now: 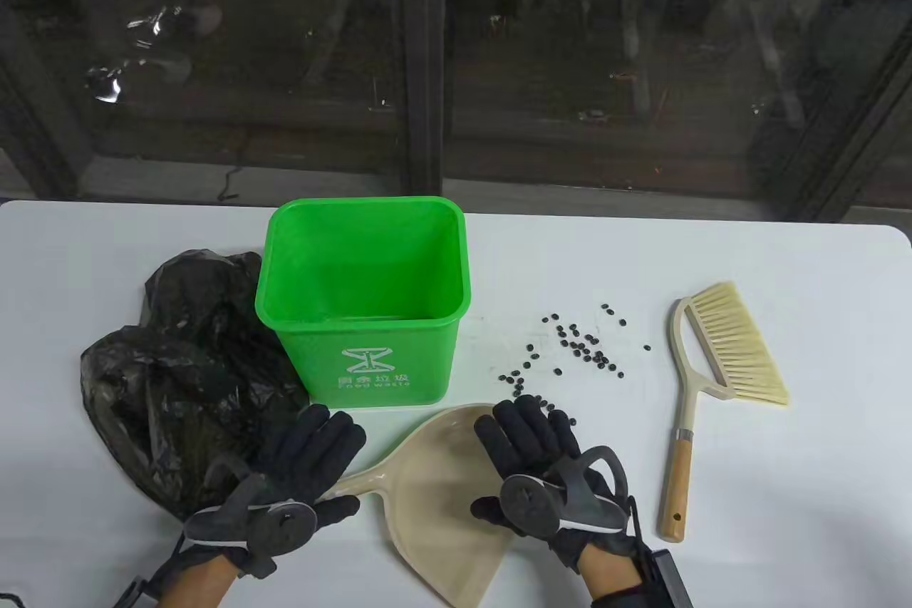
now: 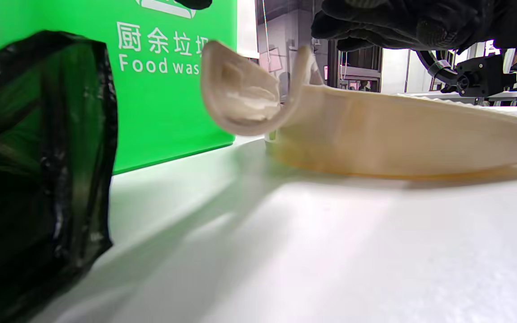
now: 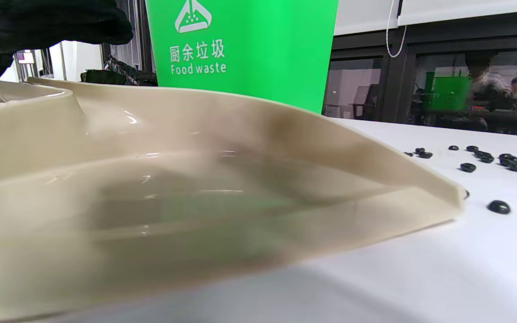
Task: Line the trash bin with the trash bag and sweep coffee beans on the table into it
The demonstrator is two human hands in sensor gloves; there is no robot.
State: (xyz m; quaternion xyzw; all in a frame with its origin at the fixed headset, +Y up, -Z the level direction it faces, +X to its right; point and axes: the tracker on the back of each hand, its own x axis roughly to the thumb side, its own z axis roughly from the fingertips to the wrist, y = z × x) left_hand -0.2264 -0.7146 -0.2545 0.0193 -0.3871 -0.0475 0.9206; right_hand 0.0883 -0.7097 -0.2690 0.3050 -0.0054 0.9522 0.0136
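Green plastic trash bin (image 1: 363,301) stands upright on the white bench (image 1: 784,266), unlined, its inside bare. Taking the bin as landmark: the black trash bag (image 1: 178,380) lies crumpled just left of it, touching its side. The coffee beans (image 1: 577,348) are scattered to the right of it, loose and well spread. The beige dustpan (image 1: 434,487) lies in front of the bin, handle pointing toward the bag. The brush (image 1: 712,366) rests farther right, beyond the beans.

Left hand (image 1: 285,487): fingers straight and relaxed, holding nothing, hovering between bag and dustpan handle. Right hand (image 1: 541,465): fingers extended flat over the pan's right side, gripping nothing; whether the fingertips touch the pan or the nearest beans I cannot tell from the table view.

Risks from here, as I judge them:
- Bin is not yet lined. Sweeping first would drop beans into bare plastic and defeat the task.
- Right fingertips sit very near the closest beans; a careless sweep of the hand could roll them off toward the bench edge.
- Lifting the bag may drag it against the bin; the bin looks light and could tip or slide into the beans.
- Thin bag film may cling shut and resist opening with gloved fingers.
- Dustpan lies in the working space and could be knocked.
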